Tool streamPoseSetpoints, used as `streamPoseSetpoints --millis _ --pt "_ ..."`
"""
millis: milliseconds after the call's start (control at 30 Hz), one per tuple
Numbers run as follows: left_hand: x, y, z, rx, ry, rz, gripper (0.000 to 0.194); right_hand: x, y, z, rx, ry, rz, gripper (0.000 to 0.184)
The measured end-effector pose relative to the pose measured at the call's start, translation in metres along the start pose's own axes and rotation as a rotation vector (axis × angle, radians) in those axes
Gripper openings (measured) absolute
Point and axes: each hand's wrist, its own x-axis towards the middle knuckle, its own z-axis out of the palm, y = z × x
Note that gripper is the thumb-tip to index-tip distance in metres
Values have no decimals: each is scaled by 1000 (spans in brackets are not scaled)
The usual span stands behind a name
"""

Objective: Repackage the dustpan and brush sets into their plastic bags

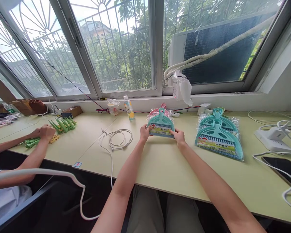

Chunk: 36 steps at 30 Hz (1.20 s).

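Observation:
In front of me is a teal dustpan-and-brush set point(161, 121) in clear wrapping with a printed label. My left hand point(145, 132) grips its left edge, and my right hand point(178, 135) pinches the lower right corner. Just behind it shows a pink dustpan set point(157, 112), mostly hidden by the teal one. To the right of my right hand lies a pile of wrapped teal dustpan sets point(217, 137), overlapping with their handles pointing toward the window.
A coiled white cable point(121, 139) lies left of my hands. A drink bottle point(129, 108) and a plastic cup point(113, 106) stand by the sill. At right are a power strip point(273, 139) and a phone point(285, 170). A co-worker's hands point(46, 132) are beside green pieces point(63, 125).

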Motion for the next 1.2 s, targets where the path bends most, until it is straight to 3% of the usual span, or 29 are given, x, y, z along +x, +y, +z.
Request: streamPoseSetpoints --millis 367,467,633,867,1200 --pt "6 -11 -9 -152 -244 -252 35 -2 -2 -4 -50 53 33 36" --pt "7 -14 -10 -128 -233 -262 35 -2 -2 -3 -111 30 11 34" --pt "10 -18 -11 -95 -136 -232 30 -6 -7 -2 -58 -126 5 35" --pt "12 -20 -13 -86 -87 -239 26 -7 -14 -3 19 -217 42 58" --pt "7 -16 -7 -77 -146 -298 31 1 -4 -5 -136 -18 -8 48"
